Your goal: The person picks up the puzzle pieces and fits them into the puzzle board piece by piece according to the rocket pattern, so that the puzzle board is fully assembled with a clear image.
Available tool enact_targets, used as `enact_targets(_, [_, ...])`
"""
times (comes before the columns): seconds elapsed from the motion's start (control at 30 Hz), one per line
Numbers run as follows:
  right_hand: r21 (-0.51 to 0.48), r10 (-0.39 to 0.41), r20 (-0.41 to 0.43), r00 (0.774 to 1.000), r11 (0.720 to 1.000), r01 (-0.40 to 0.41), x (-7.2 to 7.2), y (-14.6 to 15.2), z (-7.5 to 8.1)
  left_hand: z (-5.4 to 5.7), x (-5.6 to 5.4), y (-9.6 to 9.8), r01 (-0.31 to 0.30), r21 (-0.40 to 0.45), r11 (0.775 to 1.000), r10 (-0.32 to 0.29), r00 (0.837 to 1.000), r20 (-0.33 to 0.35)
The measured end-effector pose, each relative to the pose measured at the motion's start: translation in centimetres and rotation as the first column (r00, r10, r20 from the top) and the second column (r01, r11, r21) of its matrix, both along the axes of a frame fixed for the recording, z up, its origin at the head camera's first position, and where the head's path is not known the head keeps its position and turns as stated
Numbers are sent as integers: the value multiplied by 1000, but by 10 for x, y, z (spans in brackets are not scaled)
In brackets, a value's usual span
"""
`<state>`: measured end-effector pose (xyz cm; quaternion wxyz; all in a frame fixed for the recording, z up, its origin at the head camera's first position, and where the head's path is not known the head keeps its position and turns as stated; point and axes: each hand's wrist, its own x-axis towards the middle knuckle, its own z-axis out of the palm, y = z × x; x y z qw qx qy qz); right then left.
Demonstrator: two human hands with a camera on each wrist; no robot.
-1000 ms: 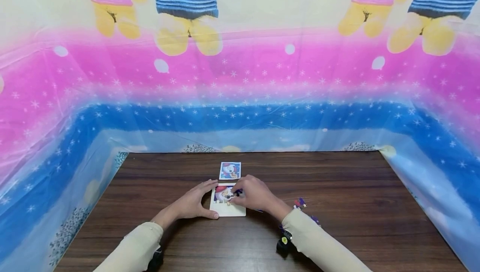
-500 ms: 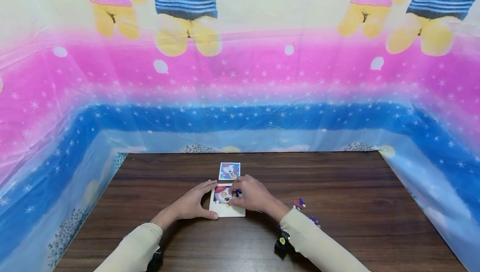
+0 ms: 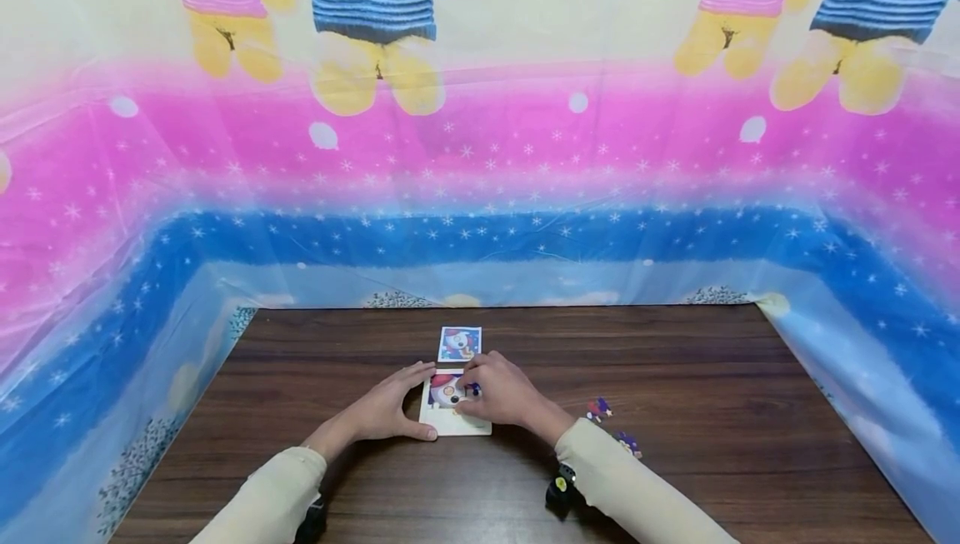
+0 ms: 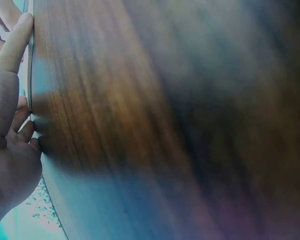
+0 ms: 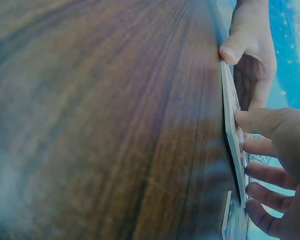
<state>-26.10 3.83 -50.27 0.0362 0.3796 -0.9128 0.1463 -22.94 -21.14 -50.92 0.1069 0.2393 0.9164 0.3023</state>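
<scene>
A cream puzzle board [image 3: 459, 424] lies flat at the table's middle, its upper part covered by picture pieces [image 3: 446, 391] showing a white character with a red top. My left hand [image 3: 384, 404] spans the board's left side, with the thumb at the lower-left corner and the fingers at the upper-left. My right hand [image 3: 508, 391] bends over the right half. Its thumb [image 5: 250, 120] and fingertips touch the board's top in the right wrist view. A dark purple patch shows between thumb and index finger; the rest of that side is hidden under the hand.
A small printed picture card [image 3: 460, 344] lies just beyond the board. Loose purple and red puzzle pieces [image 3: 599, 410] sit to the right, with more pieces [image 3: 628, 444] near the right sleeve. Another thin piece [image 5: 227, 215] lies beside the board. A patterned cloth [image 3: 480, 236] hangs behind the brown table.
The right forearm has shifted slightly left, uncovering more of the loose pieces. The right fingers have moved a little over the pieces on the board. The left hand stays in place.
</scene>
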Motion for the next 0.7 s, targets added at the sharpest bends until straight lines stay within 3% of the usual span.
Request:
enact_targets(0.23, [10,-2,25,1000,1000,2,0,0,0,-1,0,0,2,5,1000,-2,1000,-3])
enact_targets(0.37, [-42,17,51,999,999,-15,1,7,3,-1,0,-1,-4,2,1000,4,1000,-1])
enact_targets(0.7, [-206,14,95,995,978,6,8,66,19,-1,-1,-1,-5,-7,1000,5,1000,-4])
